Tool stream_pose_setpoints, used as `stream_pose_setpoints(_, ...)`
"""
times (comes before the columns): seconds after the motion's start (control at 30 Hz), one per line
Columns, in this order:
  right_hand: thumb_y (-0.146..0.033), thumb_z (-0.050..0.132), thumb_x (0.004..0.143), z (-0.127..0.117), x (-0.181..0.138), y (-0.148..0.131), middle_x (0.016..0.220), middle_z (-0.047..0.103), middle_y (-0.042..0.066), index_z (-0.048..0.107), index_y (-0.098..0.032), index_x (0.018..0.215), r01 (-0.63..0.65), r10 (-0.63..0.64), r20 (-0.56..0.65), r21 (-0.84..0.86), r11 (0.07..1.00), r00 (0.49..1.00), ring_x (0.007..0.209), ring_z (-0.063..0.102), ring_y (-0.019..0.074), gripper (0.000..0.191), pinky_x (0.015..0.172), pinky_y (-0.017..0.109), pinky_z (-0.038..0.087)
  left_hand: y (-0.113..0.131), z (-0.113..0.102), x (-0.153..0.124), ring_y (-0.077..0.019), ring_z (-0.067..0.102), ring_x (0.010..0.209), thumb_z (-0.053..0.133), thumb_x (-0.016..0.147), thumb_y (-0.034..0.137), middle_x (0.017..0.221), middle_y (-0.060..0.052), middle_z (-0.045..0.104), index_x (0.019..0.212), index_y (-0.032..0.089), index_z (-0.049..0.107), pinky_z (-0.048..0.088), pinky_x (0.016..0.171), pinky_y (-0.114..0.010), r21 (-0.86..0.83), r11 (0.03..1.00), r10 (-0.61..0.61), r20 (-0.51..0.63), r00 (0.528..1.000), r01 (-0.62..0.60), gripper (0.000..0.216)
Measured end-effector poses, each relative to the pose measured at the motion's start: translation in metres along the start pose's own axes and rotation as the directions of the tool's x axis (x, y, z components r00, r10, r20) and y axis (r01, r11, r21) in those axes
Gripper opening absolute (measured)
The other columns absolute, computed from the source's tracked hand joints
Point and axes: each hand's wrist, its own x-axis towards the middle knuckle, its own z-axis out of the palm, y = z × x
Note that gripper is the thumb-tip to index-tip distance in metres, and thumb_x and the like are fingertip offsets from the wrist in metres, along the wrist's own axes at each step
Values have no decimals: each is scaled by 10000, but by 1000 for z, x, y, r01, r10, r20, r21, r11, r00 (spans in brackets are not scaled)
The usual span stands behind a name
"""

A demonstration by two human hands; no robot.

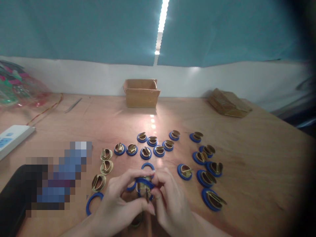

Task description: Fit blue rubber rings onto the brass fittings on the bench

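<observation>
My left hand [119, 199] and my right hand [170, 200] meet low in the middle, fingers pinched round a brass-coloured round fitting [147, 194] with a blue ring round it. The left thumb and forefinger span the fitting. The right thumb and fingertips press at the blue ring's right side. Just beyond my fingers lies a loose blue ring [147, 164]. Another blue ring [88, 204] is beside my left wrist. To the left, brass fittings without rings [106, 167] stand in a short column. Part of another brass piece shows beneath my hands, mostly hidden.
Several brass fittings with blue rings [145, 153] are spread beyond my hands, and more [206, 178] lie on the right. An open cardboard box [142, 98] and a second box [229, 103] stand at the back. A white device [14, 140] and a black object [17, 194] are left.
</observation>
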Motion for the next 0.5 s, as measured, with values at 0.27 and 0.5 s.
stream_pose_setpoints(0.27,-9,383,846,-1,1,-1,805,535,8,434,-222,927,5,-7,58,30,1000,998,676,537,145,234,573,254,440,2,-3,3,-148,728,850,837,531,-50,982,63,772,1081,325,684,577,766,-191,133,990,46,-50,998,-39,683)
stream_pose_setpoints(0.5,-19,388,867,-6,1,-7,823,525,26,441,-209,942,22,-29,105,69,997,994,715,537,158,211,598,275,450,1,-3,3,-168,732,895,825,588,-24,1044,43,767,1078,324,667,597,772,-218,69,997,36,-37,999,-34,621)
